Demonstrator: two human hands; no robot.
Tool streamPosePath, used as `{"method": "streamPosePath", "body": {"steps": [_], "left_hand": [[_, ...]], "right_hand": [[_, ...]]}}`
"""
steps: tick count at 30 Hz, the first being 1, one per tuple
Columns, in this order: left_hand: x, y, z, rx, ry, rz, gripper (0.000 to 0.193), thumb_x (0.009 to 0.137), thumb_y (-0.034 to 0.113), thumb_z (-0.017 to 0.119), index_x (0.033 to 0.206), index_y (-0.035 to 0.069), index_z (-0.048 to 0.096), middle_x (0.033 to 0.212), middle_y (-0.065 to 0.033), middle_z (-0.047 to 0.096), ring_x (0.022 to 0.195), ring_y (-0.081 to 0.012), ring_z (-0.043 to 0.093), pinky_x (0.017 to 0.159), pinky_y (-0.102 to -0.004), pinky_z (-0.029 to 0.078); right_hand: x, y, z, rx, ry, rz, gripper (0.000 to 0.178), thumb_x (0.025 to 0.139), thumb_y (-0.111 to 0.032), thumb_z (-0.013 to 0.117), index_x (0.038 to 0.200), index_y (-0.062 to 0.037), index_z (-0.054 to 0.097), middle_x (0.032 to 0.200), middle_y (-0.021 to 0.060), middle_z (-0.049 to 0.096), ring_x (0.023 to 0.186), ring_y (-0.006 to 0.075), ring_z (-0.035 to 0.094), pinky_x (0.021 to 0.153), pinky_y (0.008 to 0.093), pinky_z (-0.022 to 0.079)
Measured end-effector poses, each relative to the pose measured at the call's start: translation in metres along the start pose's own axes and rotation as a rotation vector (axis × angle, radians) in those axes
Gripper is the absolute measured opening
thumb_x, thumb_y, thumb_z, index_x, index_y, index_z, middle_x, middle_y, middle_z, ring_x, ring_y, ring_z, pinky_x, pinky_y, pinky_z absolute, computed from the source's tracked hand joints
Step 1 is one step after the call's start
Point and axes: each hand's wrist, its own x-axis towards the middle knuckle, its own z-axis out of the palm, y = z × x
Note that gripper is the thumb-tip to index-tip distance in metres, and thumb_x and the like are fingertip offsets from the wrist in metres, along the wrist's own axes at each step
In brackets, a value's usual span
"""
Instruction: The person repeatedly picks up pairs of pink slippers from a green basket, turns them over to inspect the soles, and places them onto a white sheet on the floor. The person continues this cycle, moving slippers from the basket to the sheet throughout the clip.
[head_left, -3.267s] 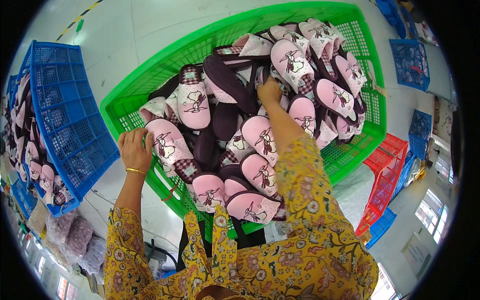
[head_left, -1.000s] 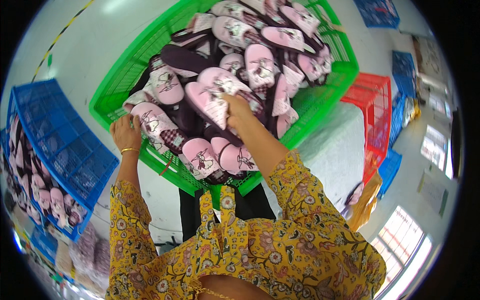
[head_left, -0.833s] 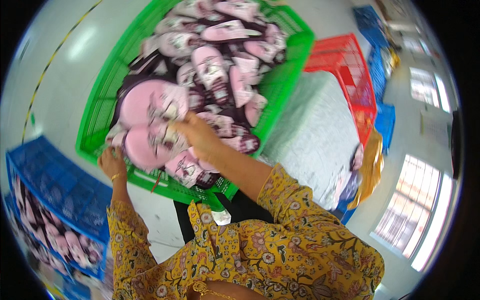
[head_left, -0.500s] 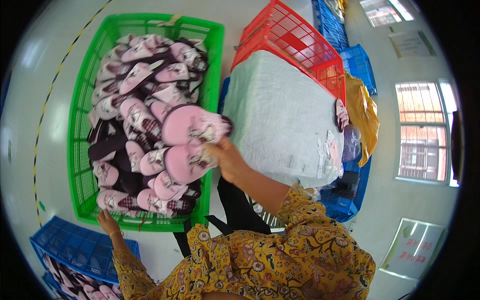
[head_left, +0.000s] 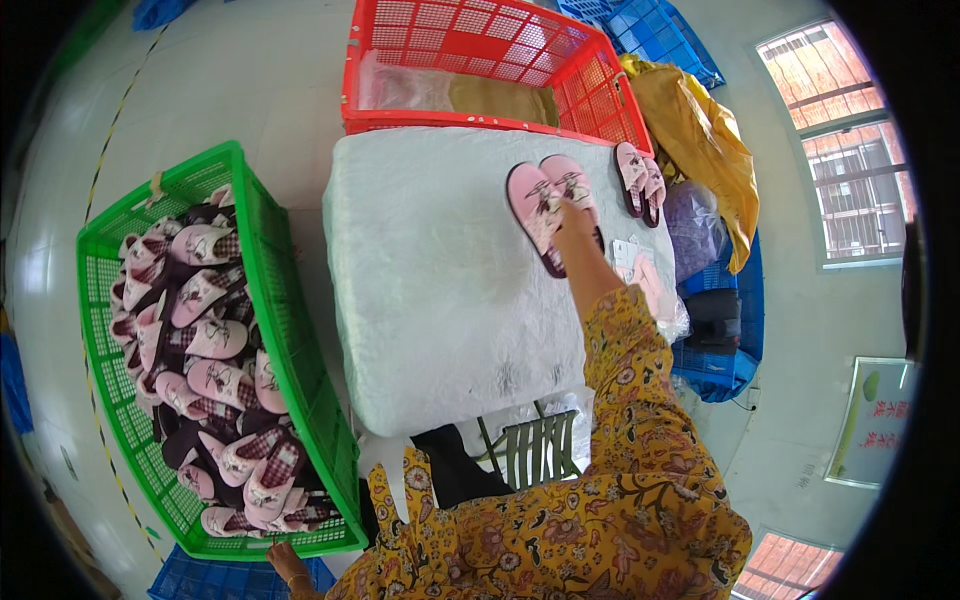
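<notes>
Fingers of the right hand (head_left: 574,222) closed, gripping a pair of pink slippers (head_left: 532,196) with dark soles, side by side, toes toward the table's far edge. Pair sits over the far right part of the table (head_left: 430,260), which is covered in whitish plastic; can't tell if soles touch it. Second slipper pair (head_left: 632,166) on the table at the far right corner. White cards (head_left: 627,253) and pink pieces (head_left: 648,285) near the right edge, just beside the held pair.

Left hand (head_left: 284,558) at the near edge of the green basket (head_left: 290,310), fingers at the rim; can't tell if they grip it. Basket stands left of the table, full of similar slippers (head_left: 215,340), piled, mixed directions.

Red crate (head_left: 440,121) along the table's far edge, clear plastic (head_left: 410,88) and a brown sheet (head_left: 505,100) inside. Off the right edge: purple bag (head_left: 692,230), yellow sheet (head_left: 700,130), blue crate (head_left: 710,374). Another blue container (head_left: 220,578) beside the basket's near edge, partly out of view.
</notes>
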Motion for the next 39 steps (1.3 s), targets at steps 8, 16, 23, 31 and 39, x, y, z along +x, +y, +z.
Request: {"method": "streamPosePath", "body": {"steps": [8, 16, 23, 31, 39], "left_hand": [[-0.002, 0.026, 0.004, -0.008, -0.067, 0.046, 0.006, 0.079, 0.005, 0.055, 0.073, 0.006, 0.055, 0.074, -0.0117, 0.054, 0.081, -0.0307, 0.055, 0.079, -0.0446, 0.045], [0.026, 0.064, -0.046, -0.253, -0.133, -0.064, 0.034, 0.085, 0.004, 0.05, 0.117, 0.002, 0.058, 0.121, -0.0225, 0.055, 0.113, -0.0403, 0.051, 0.099, -0.0499, 0.038], [0.056, 0.074, -0.067, -0.091, 0.119, -0.131, 0.019, 0.08, 0.008, 0.052, 0.097, 0.006, 0.061, 0.093, -0.0126, 0.061, 0.092, -0.0318, 0.055, 0.085, -0.0443, 0.043], [0.032, 0.008, -0.016, -0.346, 0.385, -0.666, 0.021, 0.092, 0.024, 0.051, 0.092, 0.005, 0.06, 0.096, -0.014, 0.059, 0.094, -0.035, 0.054, 0.083, -0.0437, 0.044], [0.039, -0.101, -0.014, -0.338, 0.395, -0.804, 0.021, 0.09, 0.027, 0.055, 0.094, 0.008, 0.061, 0.101, -0.0086, 0.06, 0.098, -0.0297, 0.055, 0.087, -0.0407, 0.042]], "right_hand": [[0.193, -0.036, -0.072, 0.069, -0.016, -0.119, 0.034, 0.083, -0.01, 0.061, 0.116, -0.0058, 0.053, 0.099, 0.0081, 0.058, 0.09, 0.0198, 0.056, 0.074, 0.0336, 0.047], [0.052, 0.061, -0.046, 0.11, -0.299, -0.062, 0.013, 0.087, -0.011, 0.063, 0.097, -0.0075, 0.056, 0.077, 0.0003, 0.052, 0.066, 0.0087, 0.049, 0.054, 0.0231, 0.039], [-0.17, 0.072, 0.011, -0.131, -0.491, 0.307, 0.018, 0.09, -0.012, 0.06, 0.106, -0.0043, 0.056, 0.083, 0.0022, 0.056, 0.068, 0.0072, 0.05, 0.057, 0.0221, 0.041], [-0.366, 0.145, 0.122, -0.505, -1.164, 0.301, 0.023, 0.092, -0.014, 0.059, 0.112, -0.0034, 0.056, 0.086, 0.0024, 0.058, 0.068, 0.0075, 0.051, 0.06, 0.0223, 0.042], [-0.513, 0.267, 0.212, -0.659, -1.424, 0.424, 0.018, 0.093, -0.019, 0.058, 0.106, -0.006, 0.058, 0.092, 0.0022, 0.064, 0.073, 0.0068, 0.057, 0.063, 0.0208, 0.046]]}}
